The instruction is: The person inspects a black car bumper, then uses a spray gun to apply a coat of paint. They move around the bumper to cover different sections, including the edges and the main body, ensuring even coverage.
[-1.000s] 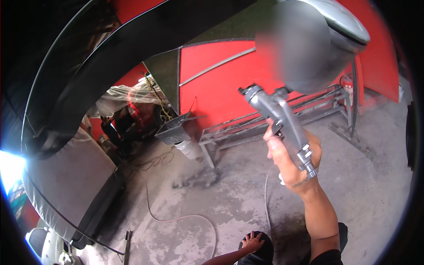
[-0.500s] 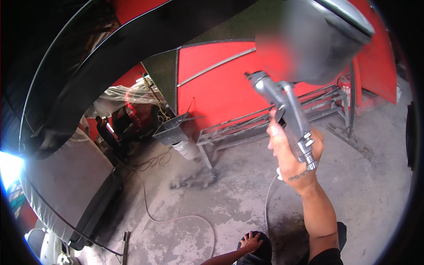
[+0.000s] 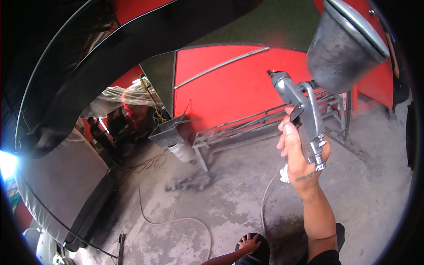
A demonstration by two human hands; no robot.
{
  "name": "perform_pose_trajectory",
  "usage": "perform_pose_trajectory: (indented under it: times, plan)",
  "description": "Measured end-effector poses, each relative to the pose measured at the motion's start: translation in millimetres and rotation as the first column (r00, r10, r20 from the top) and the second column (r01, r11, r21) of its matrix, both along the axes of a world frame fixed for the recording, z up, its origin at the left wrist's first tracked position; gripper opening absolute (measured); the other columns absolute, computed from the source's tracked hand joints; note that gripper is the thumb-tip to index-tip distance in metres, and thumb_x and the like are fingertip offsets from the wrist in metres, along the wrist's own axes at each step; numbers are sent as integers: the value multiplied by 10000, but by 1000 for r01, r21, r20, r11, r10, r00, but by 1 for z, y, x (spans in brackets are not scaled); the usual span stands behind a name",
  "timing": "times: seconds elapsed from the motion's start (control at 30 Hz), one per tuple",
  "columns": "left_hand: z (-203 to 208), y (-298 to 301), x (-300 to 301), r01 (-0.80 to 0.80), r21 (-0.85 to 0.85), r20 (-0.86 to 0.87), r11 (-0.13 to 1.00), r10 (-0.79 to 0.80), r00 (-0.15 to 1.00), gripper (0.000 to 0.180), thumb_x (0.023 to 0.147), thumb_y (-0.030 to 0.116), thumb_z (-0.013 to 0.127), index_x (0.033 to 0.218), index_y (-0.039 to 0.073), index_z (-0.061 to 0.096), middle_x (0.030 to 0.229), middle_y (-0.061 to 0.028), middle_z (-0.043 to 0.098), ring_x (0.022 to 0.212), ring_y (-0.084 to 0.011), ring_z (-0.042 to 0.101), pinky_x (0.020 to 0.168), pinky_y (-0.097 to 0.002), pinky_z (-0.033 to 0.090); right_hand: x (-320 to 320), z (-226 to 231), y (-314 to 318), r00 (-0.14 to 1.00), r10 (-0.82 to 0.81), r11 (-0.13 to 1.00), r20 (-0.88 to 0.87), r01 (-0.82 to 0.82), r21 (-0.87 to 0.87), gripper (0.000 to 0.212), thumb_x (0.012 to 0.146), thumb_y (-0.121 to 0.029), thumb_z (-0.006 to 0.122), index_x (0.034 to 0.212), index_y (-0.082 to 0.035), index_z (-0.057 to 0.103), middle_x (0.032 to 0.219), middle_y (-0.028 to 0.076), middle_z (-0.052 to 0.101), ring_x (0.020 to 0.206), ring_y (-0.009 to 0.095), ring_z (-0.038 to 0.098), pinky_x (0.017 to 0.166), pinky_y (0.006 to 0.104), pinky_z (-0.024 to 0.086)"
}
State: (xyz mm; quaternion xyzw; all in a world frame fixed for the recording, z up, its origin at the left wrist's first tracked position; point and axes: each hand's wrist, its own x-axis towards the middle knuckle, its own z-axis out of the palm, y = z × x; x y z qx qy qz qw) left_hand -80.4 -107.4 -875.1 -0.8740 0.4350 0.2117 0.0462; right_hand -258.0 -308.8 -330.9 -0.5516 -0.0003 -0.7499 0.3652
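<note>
The right grip (image 3: 297,161) is closed around the handle (image 3: 314,126) of a grey metal spray gun (image 3: 289,90), with finger ends showing along the trigger side; how hard it presses on the trigger, I cannot tell. The gun is held up in the air, tilted, its nozzle (image 3: 280,78) pointing up and to the left, and its large cup (image 3: 344,55) joined to the right of the body. The left grip (image 3: 249,244), well below the gun and to its left, has its fingers spread on a dark-clothed knee (image 3: 263,255) and holds nothing. A hose (image 3: 263,205) runs over the floor (image 3: 238,185) below the gun; whether it connects to the handle is hidden. Behind the gun are a red panel (image 3: 221,84) and a metal rack (image 3: 240,138), and well to its left a white bucket (image 3: 181,152). The gun looks rigid, smooth and fairly heavy, probably cup-heavy, though the cup's contents are out of sight. Bare metal could turn slippery if wet, so the handle seems the sound place to take hold, with the wrist countering the cup's pull; the nozzle is likely the delicate part.
</note>
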Motion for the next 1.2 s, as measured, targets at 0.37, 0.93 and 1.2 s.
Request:
perform_pose_trajectory:
  times: [0.37,0.93,1.2]
  plan:
    - [-3,0,2,-9,-12,-12,1000,9,1000,723,1005,684,505,1635,352,380,1733,-174,244,1524,-585,265,1113,-807,309,-6,8,23,981,127,973,-145,-152,-175,256,859,-40,777,1064,92,698,815,168,717,654,292,714,606,363,542]
    - [-6,-3,3,7,-30,-20,1000,-8,1000,702,1013,675,501,1631,363,387,1718,-179,269,1506,-576,292,1097,-808,322,-7,23,34,982,82,994,-169,-94,-59,288,880,-46,770,1124,93,706,771,120,699,615,216,663,603,337,528]
    - [-7,-2,1,2,-42,-13,999,-3,1000,704,1004,678,521,1623,368,396,1712,-178,275,1506,-575,297,1091,-815,324,-9,22,31,995,-29,999,-99,25,-43,300,949,-60,715,1208,88,683,822,104,699,629,145,649,565,292,497]
